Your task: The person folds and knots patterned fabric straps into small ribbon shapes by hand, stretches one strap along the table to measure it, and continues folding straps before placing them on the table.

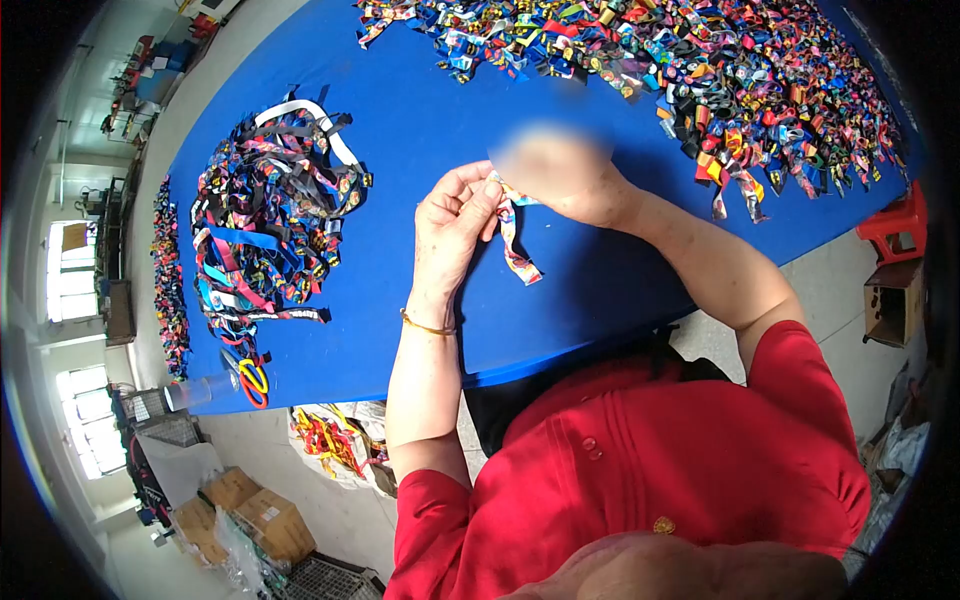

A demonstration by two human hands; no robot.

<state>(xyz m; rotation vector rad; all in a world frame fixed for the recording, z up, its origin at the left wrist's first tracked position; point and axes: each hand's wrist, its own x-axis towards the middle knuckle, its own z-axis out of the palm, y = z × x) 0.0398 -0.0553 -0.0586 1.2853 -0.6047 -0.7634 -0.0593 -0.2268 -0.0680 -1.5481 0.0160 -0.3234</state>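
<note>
My left hand is raised over the blue-covered table, thumb and fingers pinched on a printed ribbon strip. The strip is narrow, with a light multicoloured pattern, and its loose end hangs down towards me. My right hand is close against the left at the strip's upper end. Its fingers are blurred, so their grip cannot be made out. To the left lies a tangled heap of dark printed straps, with a white band over its top.
The blue table bears a wide pile of small folded ribbon pieces at the far right. Scissors with yellow and red handles and a clear cup are near the left edge. A red stool and cardboard boxes stand on the floor.
</note>
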